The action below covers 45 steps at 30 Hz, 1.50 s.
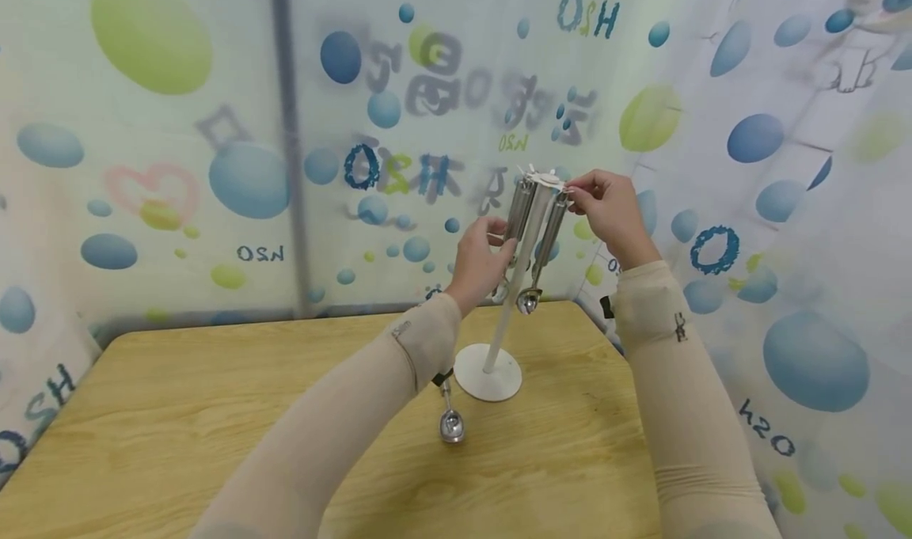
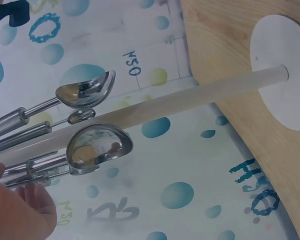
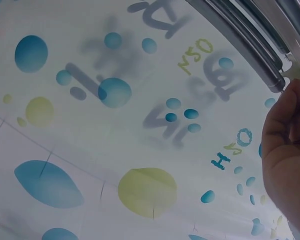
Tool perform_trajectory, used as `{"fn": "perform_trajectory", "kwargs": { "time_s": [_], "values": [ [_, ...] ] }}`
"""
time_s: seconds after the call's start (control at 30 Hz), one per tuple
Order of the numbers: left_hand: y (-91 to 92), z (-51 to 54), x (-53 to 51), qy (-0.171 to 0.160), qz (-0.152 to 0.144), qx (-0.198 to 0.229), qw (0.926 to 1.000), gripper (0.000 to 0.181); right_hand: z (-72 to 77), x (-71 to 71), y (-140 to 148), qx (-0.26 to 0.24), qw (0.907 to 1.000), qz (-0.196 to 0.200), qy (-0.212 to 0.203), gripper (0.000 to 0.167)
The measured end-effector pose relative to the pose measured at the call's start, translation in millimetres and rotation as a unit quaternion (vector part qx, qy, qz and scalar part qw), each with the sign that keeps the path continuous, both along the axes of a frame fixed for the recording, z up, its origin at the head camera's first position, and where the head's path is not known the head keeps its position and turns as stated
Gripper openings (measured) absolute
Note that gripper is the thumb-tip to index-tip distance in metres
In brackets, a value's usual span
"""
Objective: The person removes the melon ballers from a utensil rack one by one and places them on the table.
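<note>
A white stand (image 1: pixel 527 254) with a round base and hooked top holds several metal ice cream scoops. My left hand (image 1: pixel 482 260) has its thumb and fingers about the scoop handles (image 1: pixel 518 210) on the stand's left side. In the left wrist view, the scoop bowl (image 2: pixel 99 145) beyond that hand (image 2: pixel 22 210) hangs beside the pole (image 2: pixel 190 100). My right hand (image 1: pixel 606 206) pinches at the top end of the right-hand ice cream scoop (image 1: pixel 549 242), by the hooks. The right wrist view shows those fingertips (image 3: pixel 292 95) at the handle's end; the exact contact is hidden.
Another ice cream scoop (image 1: pixel 452 424) lies on the wooden table (image 1: pixel 556 460), near the stand's base (image 1: pixel 488 385) and partly behind the left forearm. A patterned curtain (image 1: pixel 442 127) stands behind the table and along its right side.
</note>
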State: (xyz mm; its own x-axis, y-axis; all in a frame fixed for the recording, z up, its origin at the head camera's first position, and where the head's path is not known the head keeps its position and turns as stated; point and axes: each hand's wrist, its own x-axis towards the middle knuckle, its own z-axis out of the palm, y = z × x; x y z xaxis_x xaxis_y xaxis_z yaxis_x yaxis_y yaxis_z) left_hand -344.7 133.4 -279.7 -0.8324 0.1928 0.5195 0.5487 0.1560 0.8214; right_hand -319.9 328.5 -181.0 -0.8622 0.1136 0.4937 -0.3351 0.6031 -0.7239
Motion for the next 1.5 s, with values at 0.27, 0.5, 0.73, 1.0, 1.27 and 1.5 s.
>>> {"fn": "perform_trajectory", "kwargs": {
  "time_s": [0.27,0.5,0.73,1.0,1.27,1.5],
  "values": [
    [3.4,2.0,-3.4,0.0,-0.004,-0.008,1.0,0.031,-1.4,-2.5,1,-0.001,1.0,-0.004,-0.001,0.02],
    [3.3,4.3,-3.2,-0.011,-0.015,-0.005,0.9998,0.034,-0.8,-3.2,1,-0.006,1.0,0.0,0.002,0.02],
    [2.2,6.1,-3.2,-0.016,-0.029,0.003,0.9995,0.037,-0.5,-2.4,0,-0.01,0.9999,0.001,0.004,0.019],
    [2.1,8.2,-4.5,-0.029,-0.057,0.007,0.9979,0.035,-1.1,-3.2,1,-0.011,0.9999,0.002,0.006,0.02],
    [-0.2,10.9,-4.3,-0.039,-0.049,0.015,0.9979,0.029,-0.6,-2.5,0,-0.013,0.9999,0.005,0.005,0.019],
    [-3.3,11.8,-4.5,-0.032,-0.049,0.031,0.9978,0.031,0.2,-2.0,0,-0.014,0.9999,0.009,0.002,0.018]
  ]
}}
